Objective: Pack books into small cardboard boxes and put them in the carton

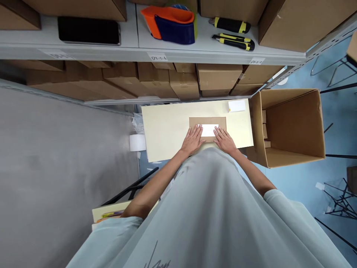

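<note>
- A smooth, rectangular piece of brown cardboard (pixel 208 120) lies on the flat cream desk (pixel 167 130), directly before the person; a crisp white oblong label (pixel 209 130) sits on its top.
- Left hand (pixel 192 140): grip spread flat, fingertips on the label's left end.
- Right hand (pixel 224 140): grip likewise spread, fingertips at the right end.
- Palms down, both forearms angle inward.

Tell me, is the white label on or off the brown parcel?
On: the white label lies on the brown parcel, between left hand and right hand. Whether stuck, I cannot tell.
</note>
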### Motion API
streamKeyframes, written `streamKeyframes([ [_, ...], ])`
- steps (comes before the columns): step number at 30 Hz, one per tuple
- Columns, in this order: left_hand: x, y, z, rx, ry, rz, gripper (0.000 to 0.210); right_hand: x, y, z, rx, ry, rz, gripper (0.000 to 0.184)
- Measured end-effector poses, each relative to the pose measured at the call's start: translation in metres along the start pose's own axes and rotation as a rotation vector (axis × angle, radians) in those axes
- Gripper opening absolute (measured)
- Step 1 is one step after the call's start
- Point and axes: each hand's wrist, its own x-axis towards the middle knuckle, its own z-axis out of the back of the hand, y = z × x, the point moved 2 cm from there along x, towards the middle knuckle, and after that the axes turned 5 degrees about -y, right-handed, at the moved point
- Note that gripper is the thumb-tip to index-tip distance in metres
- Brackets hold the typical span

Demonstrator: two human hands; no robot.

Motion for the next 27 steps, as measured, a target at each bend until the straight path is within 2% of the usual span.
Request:
streamKeyframes([
  [11, 0.033, -0.006, 0.001, -0.062, -0.072, 0.058, 0.077, 0.034, 0.016, -0.013, -0.011, -0.088, -0.149, 0.072],
  [15, 0.031, -0.006, 0.0, -0.05, -0.074, 0.096, 0.076, 0.035, 0.014, -0.015, -0.029, -0.108, -0.174, 0.073],
  [21, 0.021, 0.01, 0.008, 0.018, -0.099, 0.165, 0.074, 0.02, -0.01, -0.005, -0.066, -0.137, -0.269, 0.07],
  [24, 0.021, 0.008, 0.012, 0.042, -0.093, 0.134, 0.073, 0.021, -0.009, -0.002, -0.069, -0.133, -0.239, 0.071],
  [27, 0.025, -0.007, 0.008, 0.04, -0.045, 0.04, 0.072, 0.028, 0.003, -0.005, -0.046, -0.107, -0.142, 0.071],
])
